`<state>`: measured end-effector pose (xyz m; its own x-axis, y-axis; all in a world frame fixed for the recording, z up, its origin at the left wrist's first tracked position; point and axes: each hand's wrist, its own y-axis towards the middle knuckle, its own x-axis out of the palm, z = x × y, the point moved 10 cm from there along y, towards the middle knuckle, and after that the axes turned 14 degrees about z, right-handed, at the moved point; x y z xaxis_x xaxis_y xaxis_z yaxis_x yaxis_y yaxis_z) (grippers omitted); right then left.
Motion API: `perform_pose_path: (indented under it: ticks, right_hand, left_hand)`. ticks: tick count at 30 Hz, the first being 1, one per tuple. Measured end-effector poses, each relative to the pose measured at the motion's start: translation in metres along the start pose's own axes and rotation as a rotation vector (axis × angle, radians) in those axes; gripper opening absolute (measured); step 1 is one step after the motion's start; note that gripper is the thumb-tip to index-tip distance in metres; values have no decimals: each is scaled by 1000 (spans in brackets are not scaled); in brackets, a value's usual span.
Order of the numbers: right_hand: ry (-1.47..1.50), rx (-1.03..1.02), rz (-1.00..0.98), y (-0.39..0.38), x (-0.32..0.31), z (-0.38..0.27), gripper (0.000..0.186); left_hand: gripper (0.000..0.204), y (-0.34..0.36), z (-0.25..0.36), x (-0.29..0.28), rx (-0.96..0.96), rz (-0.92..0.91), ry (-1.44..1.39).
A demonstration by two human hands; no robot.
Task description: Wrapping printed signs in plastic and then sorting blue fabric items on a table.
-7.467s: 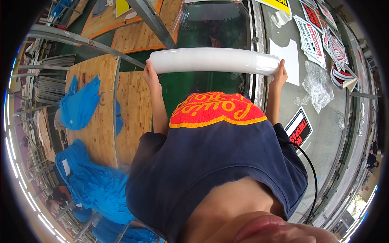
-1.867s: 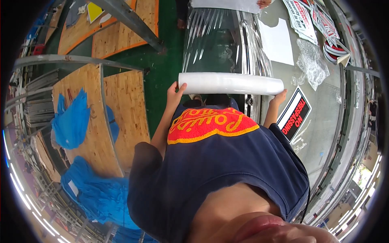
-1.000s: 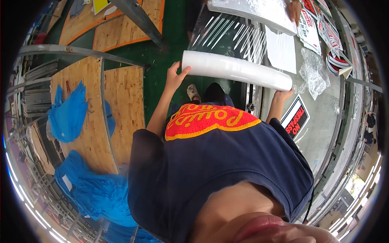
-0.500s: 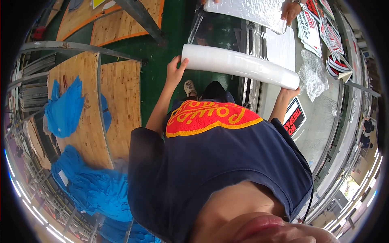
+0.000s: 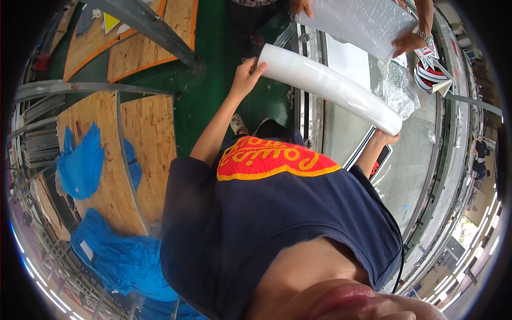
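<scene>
— While the left hand (image 5: 244, 79) and right hand (image 5: 385, 140) each grip one end, where is the white roll (image 5: 328, 87) now?
— Higher and tilted, moved toward the desk's (image 5: 405, 176) far edge, near another person's plastic sheet (image 5: 358, 22).

A: Where does the view sit?
B: On the head, looking steeply down past the navy shirt (image 5: 277, 213), very near it.
A: Facing?
B: Toward the roll (image 5: 328, 85) beyond the shirt.
</scene>
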<state>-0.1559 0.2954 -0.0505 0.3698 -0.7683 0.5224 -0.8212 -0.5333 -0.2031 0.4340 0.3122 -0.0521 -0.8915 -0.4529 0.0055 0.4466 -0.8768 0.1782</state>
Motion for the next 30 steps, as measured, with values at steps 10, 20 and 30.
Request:
perform_pose_path:
  ticks: [10,20,30]
  right_hand:
    - [82,43,139,55,-53,25,58]
    - [-52,65,396,83,-127,86,42]
    - [-884,-740,301,54,-89,12,22]
  left_hand:
    - [32,17,-55,85,-161,-163,-4]
    - [33,4,-102,105,-243,-264,209]
    - [34,10,-88,111,-224,-244,141]
